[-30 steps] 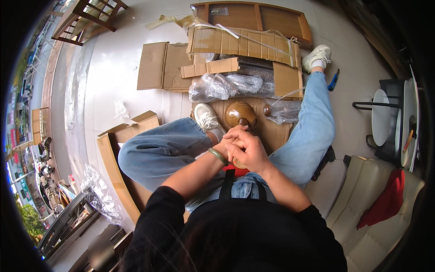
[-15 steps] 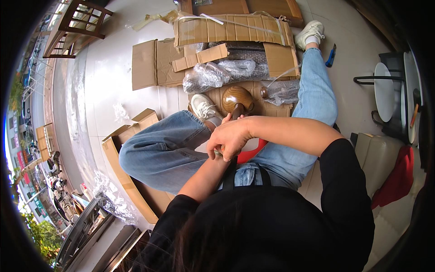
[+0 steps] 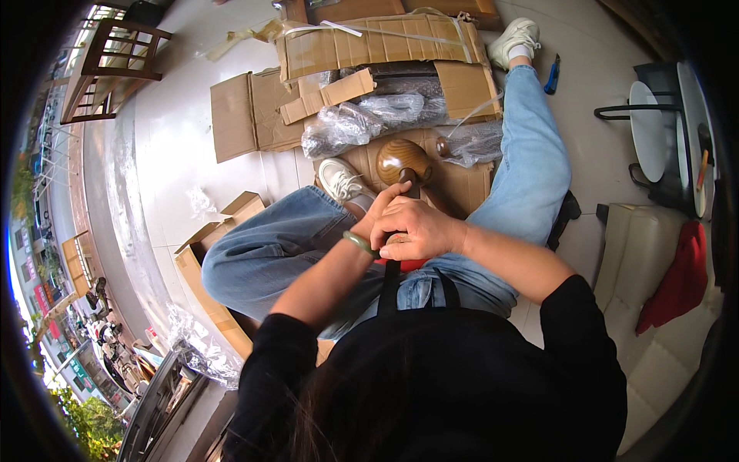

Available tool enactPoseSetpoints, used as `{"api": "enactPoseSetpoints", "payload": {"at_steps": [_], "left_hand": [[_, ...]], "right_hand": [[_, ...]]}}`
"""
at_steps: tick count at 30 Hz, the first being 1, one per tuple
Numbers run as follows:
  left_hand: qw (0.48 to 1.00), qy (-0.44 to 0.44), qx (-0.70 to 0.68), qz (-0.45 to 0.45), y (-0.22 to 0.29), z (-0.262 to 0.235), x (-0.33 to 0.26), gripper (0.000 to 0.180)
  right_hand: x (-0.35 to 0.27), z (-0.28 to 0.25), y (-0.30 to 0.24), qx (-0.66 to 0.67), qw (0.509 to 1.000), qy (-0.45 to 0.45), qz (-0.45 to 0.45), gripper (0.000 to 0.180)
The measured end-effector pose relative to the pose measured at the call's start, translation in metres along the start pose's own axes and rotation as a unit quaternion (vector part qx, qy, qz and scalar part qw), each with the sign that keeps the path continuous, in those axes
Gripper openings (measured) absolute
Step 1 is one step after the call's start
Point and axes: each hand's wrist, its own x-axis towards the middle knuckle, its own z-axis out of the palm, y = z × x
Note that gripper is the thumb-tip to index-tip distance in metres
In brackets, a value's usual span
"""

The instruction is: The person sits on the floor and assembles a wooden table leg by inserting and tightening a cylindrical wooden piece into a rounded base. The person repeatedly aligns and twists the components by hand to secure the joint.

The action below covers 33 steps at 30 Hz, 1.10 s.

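Both hands are together over the lap: the right hand is curled shut on top, the left hand pressed in beside it, and both close around the dark stem of a rounded wooden piece that stands just beyond the knuckles, between the knees. Past it, an opened cardboard box lies flat on the floor with crumpled clear plastic wrap spilling across it. A smaller open carton sits by the left thigh; what's inside it can't be made out.

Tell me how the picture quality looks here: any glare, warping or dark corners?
Head view: daylight glare on the pale floor upper left; straight edges of the cardboard bow toward the rim; black fisheye corners; hands and round wooden piece sharp at centre.
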Motion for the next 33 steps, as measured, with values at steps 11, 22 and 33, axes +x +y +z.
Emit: {"api": "enactPoseSetpoints", "payload": {"at_steps": [11, 22, 33], "left_hand": [[0.932, -0.2, -0.303, -0.017, -0.035, -0.031, 0.016, 0.025], [0.766, -0.347, 0.435, 0.323, -0.009, -0.062, 0.049, 0.049], [0.849, -0.206, -0.467, 0.139, -0.088, -0.003, 0.051, 0.054]], "right_hand": [[0.04, -0.003, -0.005, -0.018, 0.944, -0.297, 0.144, 0.032], [-0.006, 0.027, -0.008, -0.045, 0.988, 0.14, 0.046, 0.013], [0.036, 0.002, -0.001, -0.1, 0.949, -0.298, -0.015, 0.024]]}}
